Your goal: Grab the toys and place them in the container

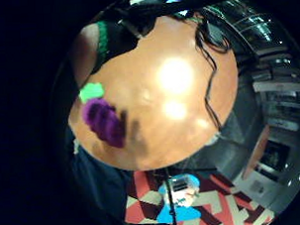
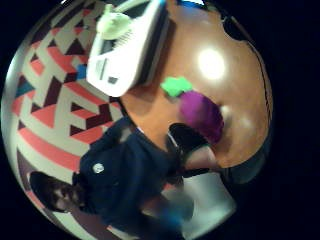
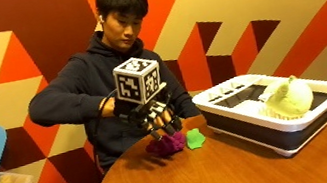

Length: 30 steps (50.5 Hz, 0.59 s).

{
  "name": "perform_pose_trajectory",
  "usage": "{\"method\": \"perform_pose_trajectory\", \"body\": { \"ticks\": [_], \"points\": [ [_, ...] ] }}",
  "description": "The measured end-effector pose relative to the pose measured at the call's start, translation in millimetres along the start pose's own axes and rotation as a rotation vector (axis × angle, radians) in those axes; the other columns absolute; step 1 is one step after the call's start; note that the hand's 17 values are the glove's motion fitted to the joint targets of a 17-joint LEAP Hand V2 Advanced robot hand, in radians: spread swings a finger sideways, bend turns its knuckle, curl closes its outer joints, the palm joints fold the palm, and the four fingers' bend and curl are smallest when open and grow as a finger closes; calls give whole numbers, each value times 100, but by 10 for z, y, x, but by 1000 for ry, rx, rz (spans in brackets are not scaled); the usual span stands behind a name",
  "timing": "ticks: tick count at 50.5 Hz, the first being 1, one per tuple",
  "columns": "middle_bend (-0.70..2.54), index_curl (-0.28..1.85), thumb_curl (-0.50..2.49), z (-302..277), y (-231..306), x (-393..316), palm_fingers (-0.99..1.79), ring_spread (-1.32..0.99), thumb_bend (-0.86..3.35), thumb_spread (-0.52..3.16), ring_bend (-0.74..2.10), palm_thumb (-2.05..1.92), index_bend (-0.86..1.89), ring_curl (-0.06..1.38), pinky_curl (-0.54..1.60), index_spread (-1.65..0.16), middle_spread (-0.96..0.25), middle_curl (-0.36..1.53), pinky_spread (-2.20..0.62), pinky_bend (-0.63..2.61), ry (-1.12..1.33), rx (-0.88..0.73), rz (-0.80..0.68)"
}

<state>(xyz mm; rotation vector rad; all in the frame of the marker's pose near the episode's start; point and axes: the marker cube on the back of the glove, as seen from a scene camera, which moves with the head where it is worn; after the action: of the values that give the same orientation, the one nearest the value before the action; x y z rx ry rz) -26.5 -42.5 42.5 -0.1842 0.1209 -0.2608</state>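
The gloved right hand (image 3: 154, 113) hung with its fingers (image 3: 168, 125) spread and pointing down, holding nothing, just above the purple toy (image 3: 165, 144). That toy lay on the round table (image 3: 232, 171), its green leaf (image 3: 194, 139) pointing toward the nearby container (image 3: 271, 128), where a pale green toy (image 3: 288, 98) sat.

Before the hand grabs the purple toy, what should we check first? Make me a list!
1. Gloved hand right above the purple toy: ok, it hovers over it, fingers pointing down.
2. Fingers not yet around the toy: ok, they hang relaxed and hold nothing.
3. Toy lying free on the table: mostly ok; its green leaf part lies beside it.
4. Room in the white container: ok, only a pale green plush toy sits at one end.
5. Path to the container: ok, bare tabletop between.
6. Bare hand out of the way: cannot tell, it is hidden.
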Motion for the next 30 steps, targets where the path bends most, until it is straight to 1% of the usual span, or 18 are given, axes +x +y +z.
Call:
{"method": "perform_pose_trajectory", "body": {
  "ticks": [3,7,9,12,13,14,15,17,19,21,23,27,30],
  "points": [
    [27,52,49,263,42,14,-3,-5,-4,122,33,30,29,39,38,-17,-1,48,1,82,16,-19,47],
    [27,50,46,564,48,-64,-3,-3,-4,121,36,24,18,39,37,-15,0,48,2,81,10,-21,85],
    [22,47,44,677,37,-119,5,-3,-4,121,51,22,8,42,39,-14,1,46,1,88,3,-8,88],
    [16,38,43,800,13,-195,19,-10,-3,121,75,20,-3,46,39,-13,1,44,-6,100,0,21,86],
    [17,36,42,835,3,-216,19,-11,-3,121,80,20,-3,47,39,-13,1,44,-7,101,0,31,83],
    [21,33,42,867,-9,-234,29,-14,-3,121,91,19,-9,51,42,-13,1,45,-12,107,1,40,77],
    [24,31,41,895,-20,-250,34,-16,-3,121,96,19,-9,51,41,-14,0,46,-15,110,0,48,71],
    [27,27,41,940,-44,-279,35,-19,-2,121,104,18,-7,54,43,-14,-1,46,-19,114,-6,64,59],
    [41,25,41,970,-74,-298,53,-22,2,123,111,24,-2,57,44,-14,-3,51,-23,115,-18,87,50],
    [48,22,42,979,-108,-302,60,-24,4,127,113,29,1,57,44,-14,-5,53,-27,116,-30,110,41],
    [52,22,44,967,-136,-293,74,-26,10,131,120,38,9,59,45,-13,-7,55,-30,118,-44,124,34],
    [56,23,49,877,-180,-261,78,-28,13,128,124,48,13,61,49,-13,-10,59,-33,125,-94,145,28],
    [66,24,54,734,-205,-236,90,-30,16,120,126,57,16,63,52,-13,-13,64,-35,131,-148,171,40]
  ]
}}
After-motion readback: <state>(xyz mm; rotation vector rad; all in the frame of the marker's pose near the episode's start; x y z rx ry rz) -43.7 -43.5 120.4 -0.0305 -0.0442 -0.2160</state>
